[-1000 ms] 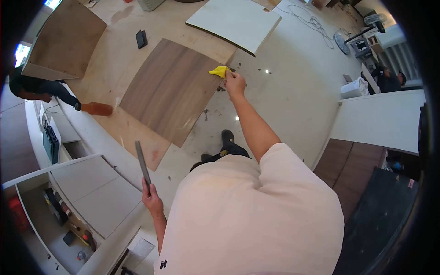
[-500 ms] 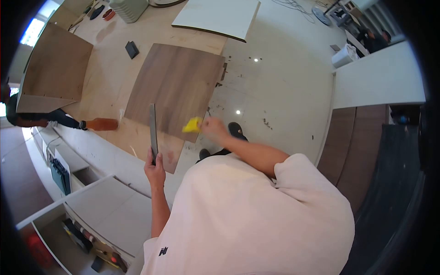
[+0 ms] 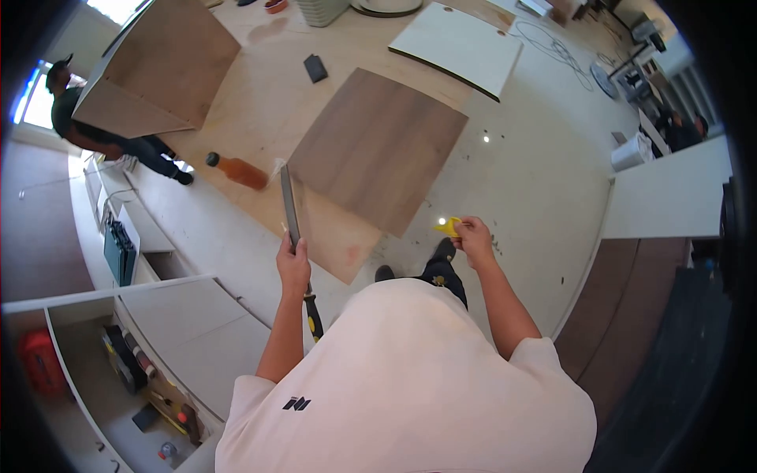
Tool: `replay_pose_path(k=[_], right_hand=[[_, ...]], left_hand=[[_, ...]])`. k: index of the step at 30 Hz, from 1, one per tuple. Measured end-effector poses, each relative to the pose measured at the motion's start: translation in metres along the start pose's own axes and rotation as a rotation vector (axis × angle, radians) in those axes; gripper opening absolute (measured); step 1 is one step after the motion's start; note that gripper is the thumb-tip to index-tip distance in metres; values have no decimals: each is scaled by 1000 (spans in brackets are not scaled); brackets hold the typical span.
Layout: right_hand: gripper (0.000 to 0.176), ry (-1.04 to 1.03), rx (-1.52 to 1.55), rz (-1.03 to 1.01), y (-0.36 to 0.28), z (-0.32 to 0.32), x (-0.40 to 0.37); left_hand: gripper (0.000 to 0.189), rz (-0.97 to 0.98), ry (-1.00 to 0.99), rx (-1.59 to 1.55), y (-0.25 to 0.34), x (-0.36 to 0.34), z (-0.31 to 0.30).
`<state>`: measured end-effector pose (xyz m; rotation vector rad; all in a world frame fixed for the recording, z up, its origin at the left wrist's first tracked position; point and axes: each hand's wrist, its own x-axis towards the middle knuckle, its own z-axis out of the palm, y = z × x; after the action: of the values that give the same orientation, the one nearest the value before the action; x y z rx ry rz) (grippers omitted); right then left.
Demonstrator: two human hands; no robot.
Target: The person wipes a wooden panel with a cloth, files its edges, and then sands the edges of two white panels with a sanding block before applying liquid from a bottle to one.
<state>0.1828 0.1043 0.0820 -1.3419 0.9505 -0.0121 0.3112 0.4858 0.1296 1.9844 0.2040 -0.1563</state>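
My left hand (image 3: 293, 270) is closed around the blade of a long flat metal file (image 3: 289, 206), whose black and yellow handle hangs below the hand. The file's far end reaches over the plywood work surface (image 3: 327, 236), near one corner of a brown wood-grain board (image 3: 380, 150) lying flat. To the right of the board, over the floor, my right hand (image 3: 475, 239) pinches a small yellow tool (image 3: 448, 227); its exact kind is not clear. An orange-brown bottle (image 3: 243, 173) with a dark cap lies left of the board.
A white panel (image 3: 457, 49) and a small dark block (image 3: 315, 68) lie farther back. A wooden box (image 3: 169, 71) stands at the left, with a person (image 3: 102, 134) beyond it. Tools sit in an open cabinet (image 3: 79, 315) at lower left. Cables (image 3: 552, 47) trail across the floor.
My right hand has moved right with the yellow tool, away from the board's edge. My left hand still grips the file, its handle now showing. The view has turned.
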Motion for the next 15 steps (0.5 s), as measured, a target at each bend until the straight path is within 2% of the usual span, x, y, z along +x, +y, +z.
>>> replay_pose_path(k=[3, 7, 10, 13, 15], right_hand=[[30, 13, 10, 15, -9, 0, -2], [28, -83, -4, 32, -10, -2, 7], [28, -141, -60, 33, -16, -8, 16], [28, -153, -63, 10, -26, -23, 24], [29, -126, -29, 16, -32, -37, 27]], left_hand=[[46, 74, 79, 105, -35, 27, 7], [47, 106, 164, 341, -25, 63, 15], [42, 56, 188, 437, -5, 94, 22], [35, -79, 249, 528, 17, 117, 34], [32, -50, 252, 652, 5, 141, 41]])
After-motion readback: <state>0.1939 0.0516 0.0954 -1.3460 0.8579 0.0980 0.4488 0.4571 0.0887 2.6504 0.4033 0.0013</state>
